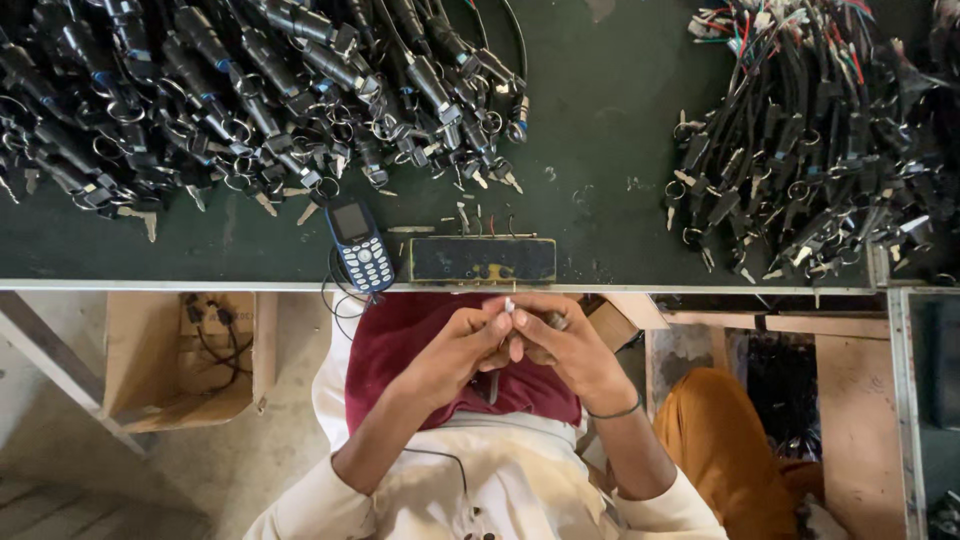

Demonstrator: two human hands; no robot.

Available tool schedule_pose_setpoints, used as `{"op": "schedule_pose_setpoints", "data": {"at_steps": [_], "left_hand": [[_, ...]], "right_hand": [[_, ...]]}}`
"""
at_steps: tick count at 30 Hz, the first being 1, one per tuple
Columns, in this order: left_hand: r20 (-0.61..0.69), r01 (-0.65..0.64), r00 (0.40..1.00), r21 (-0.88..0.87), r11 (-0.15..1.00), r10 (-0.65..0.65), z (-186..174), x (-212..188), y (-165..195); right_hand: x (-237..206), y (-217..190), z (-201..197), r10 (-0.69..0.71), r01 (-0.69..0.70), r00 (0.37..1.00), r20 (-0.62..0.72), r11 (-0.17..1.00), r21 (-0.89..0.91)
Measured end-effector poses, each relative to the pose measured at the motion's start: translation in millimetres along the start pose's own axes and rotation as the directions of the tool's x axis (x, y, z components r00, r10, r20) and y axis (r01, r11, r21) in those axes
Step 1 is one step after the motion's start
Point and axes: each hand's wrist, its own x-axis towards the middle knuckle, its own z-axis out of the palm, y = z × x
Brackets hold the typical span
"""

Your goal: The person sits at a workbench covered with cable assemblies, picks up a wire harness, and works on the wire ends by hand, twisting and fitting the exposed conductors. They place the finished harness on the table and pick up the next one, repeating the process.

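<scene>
White sleeves lowest in frame, forearms meeting over a maroon cloth on the lap. Left hand and right hand pressed together just below the desk's near edge, fingers of both closed around a small white-tipped part pinched between them; dark stub pokes out on the right-hand side, can't tell what it is. Thin dark band on the right wrist. Open cardboard box with wire bits sits under the desk, left side.

Desk is dark green with a metal near edge. At that edge, straight ahead of the hands: dark rectangular block with yellow marks. Just left of it a blue keypad phone, overhanging the edge slightly. Far left: big pile of black lock-and-key assemblies. Far right corner: pile of black wired switches with coloured leads. Loose small metal bits between the piles.
</scene>
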Motion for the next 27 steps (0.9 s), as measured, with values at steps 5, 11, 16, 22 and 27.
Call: {"op": "schedule_pose_setpoints", "data": {"at_steps": [5, 11, 16, 22, 27], "left_hand": [[-0.13, -0.056, 0.984, 0.41, 0.91, 0.119, 18, -1, 10], [-0.157, -0.119, 0.901, 0.807, 0.578, 0.404, 46, -7, 23], [-0.064, -0.155, 0.903, 0.873, 0.462, 0.425, 48, -13, 28], [-0.074, -0.196, 0.824, 0.893, 0.405, 0.562, 49, -11, 12], [-0.336, -0.085, 0.867, 0.627, 0.774, 0.368, 43, -15, 3]], "right_hand": [[-1, 3, 9, -0.185, 0.182, 0.973, -0.139, 0.983, -0.037], [-8, -2, 16, -0.354, 0.309, 0.925, -0.135, 0.911, -0.275], [-6, -2, 20, -0.333, 0.268, 0.93, -0.153, 0.903, -0.337], [-18, -7, 27, -0.363, 0.264, 0.922, -0.136, 0.846, -0.464], [-22, -6, 23, -0.295, 0.265, 0.952, -0.087, 0.93, -0.254]]}}
